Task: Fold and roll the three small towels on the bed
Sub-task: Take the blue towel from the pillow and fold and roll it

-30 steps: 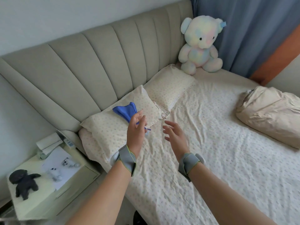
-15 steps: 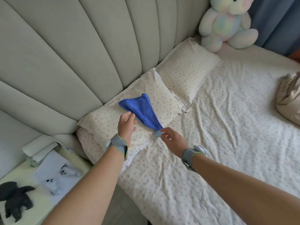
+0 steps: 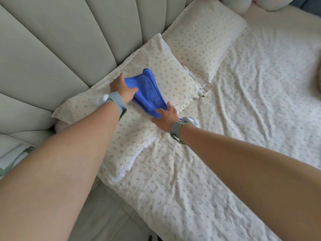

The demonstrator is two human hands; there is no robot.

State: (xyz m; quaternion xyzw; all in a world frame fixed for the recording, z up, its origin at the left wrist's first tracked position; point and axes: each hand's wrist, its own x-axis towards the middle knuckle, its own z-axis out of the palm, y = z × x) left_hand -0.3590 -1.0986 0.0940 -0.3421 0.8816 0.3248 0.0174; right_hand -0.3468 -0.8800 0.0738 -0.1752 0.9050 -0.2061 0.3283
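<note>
A stack of blue towels (image 3: 150, 92) lies on the near pillow (image 3: 175, 84), layered edges showing at its far corner. My left hand (image 3: 122, 88) grips the stack's left end, fingers tucked under the cloth and thumb on top. My right hand (image 3: 166, 116) holds the stack's near right corner, fingers closed around the edge. I cannot tell how many towels are in the stack. Both wrists wear grey bands.
A second pillow (image 3: 205, 30) lies further right against the padded headboard (image 3: 57, 49). The floral sheet (image 3: 251, 94) spreads wrinkled over the bed to the right. A nightstand edge (image 3: 10, 159) shows at the far left, floor tiles (image 3: 111, 220) below.
I have leaned in closer. My left hand moved from beside the towels onto their left end and closed on it. My right hand shifted further onto the near corner.
</note>
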